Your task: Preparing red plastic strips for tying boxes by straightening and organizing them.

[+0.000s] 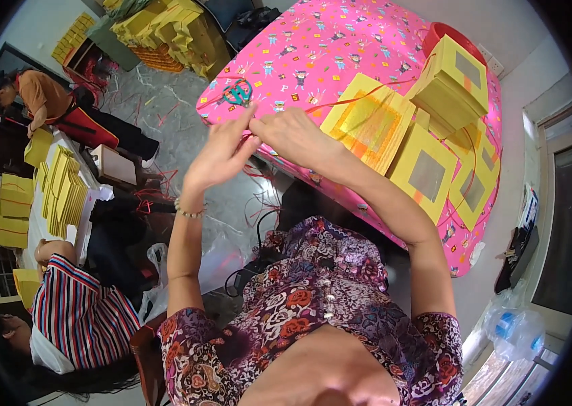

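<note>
Head view: one fisheye picture looking down over the person's chest and forearms.
Left hand (pixel 221 152): raised at the near edge of the pink patterned tabletop (pixel 340 40), fingertips pinched together on a thin red string (pixel 360 100).
Right hand (pixel 296 135): touching the left hand, its grip closed on the same string, though the fingertips are partly hidden.
String: runs from the hands out across the tabletop toward the yellow paper stacks (pixel 374 122) and the tall yellow bundle (pixel 453 84) at the far right edge.
Handling: judged light, limp and slippery; best pinched near its end between thumb and forefinger, kept taut.
Scissors (pixel 237 91): green-handled, lying near the left edge, just beyond the hands.
Others: a person in a striped shirt (pixel 73 314) sits at lower left.
</note>
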Demonstrator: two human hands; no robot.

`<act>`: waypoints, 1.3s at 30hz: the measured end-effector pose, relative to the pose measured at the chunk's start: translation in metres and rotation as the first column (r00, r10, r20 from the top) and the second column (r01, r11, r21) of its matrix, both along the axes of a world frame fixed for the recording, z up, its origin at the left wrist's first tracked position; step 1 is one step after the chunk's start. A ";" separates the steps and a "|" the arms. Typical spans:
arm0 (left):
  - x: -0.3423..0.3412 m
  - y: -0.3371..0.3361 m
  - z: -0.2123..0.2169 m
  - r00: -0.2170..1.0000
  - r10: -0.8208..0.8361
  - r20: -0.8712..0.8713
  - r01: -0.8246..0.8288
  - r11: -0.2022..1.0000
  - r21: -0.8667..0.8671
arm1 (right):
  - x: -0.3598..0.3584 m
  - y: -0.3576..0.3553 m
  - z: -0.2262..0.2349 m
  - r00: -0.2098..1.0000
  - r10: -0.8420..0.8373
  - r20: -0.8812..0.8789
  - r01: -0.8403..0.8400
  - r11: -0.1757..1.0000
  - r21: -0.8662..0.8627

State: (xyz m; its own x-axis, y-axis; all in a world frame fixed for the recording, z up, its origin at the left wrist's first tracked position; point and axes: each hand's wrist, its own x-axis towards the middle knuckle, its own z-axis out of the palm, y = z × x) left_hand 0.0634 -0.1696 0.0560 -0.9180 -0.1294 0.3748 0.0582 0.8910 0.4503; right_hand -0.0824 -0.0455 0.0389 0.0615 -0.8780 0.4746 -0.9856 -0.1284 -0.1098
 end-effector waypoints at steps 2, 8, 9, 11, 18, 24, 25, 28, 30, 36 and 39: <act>-0.007 0.001 -0.011 0.966 -0.138 0.218 -0.015 0.813 0.582 | -0.002 -0.002 0.000 0.999 0.019 0.032 -0.019 1.000 -0.009; -0.016 0.010 -0.006 0.954 -0.183 0.236 -0.115 0.505 0.856 | -0.023 0.011 0.013 0.993 0.082 0.082 -0.083 0.997 0.009; -0.017 0.012 -0.004 0.962 -0.134 0.239 -0.113 0.600 0.792 | -0.027 0.014 0.015 0.993 0.048 0.112 -0.049 0.999 -0.001; -0.015 0.003 0.005 0.966 -0.125 0.228 -0.090 0.661 0.745 | -0.042 0.023 0.020 0.990 0.018 0.138 -0.016 1.000 -0.010; -0.030 0.011 -0.004 0.990 0.139 0.032 -0.110 0.601 0.791 | -0.058 0.026 0.016 0.900 -0.146 0.410 0.247 0.947 -0.204; -0.073 0.043 -0.021 0.971 0.172 -0.164 0.012 0.653 0.757 | -0.033 0.008 0.010 0.611 0.033 0.791 0.320 0.903 -0.285; -0.080 0.049 -0.024 0.964 0.182 -0.195 0.027 0.659 0.751 | -0.029 0.006 0.010 0.532 0.121 0.838 0.337 0.878 -0.340; -0.092 0.059 -0.028 0.957 0.169 -0.235 0.047 0.709 0.704 | -0.021 0.004 0.014 0.398 0.172 0.901 0.355 0.877 -0.324; -0.100 0.063 -0.030 0.887 0.229 -0.400 0.012 0.856 0.517 | -0.019 -0.002 0.008 0.335 0.164 0.928 0.370 0.883 -0.290; -0.081 0.043 -0.026 0.792 0.443 -0.420 0.015 0.674 0.739 | 0.004 -0.001 0.029 0.571 0.231 0.788 0.263 0.857 -0.442; -0.068 0.043 0.023 0.751 0.272 -0.602 0.348 0.612 0.710 | -0.004 0.008 0.017 0.817 0.022 0.576 0.254 0.884 -0.393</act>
State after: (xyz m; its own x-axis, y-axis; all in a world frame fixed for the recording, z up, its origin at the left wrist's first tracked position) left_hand -0.0048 -0.1261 0.0794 -0.5235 -0.6072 0.5977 0.6068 0.2267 0.7618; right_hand -0.0869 -0.0379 0.0563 -0.4181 -0.5532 0.7205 -0.7811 -0.1860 -0.5961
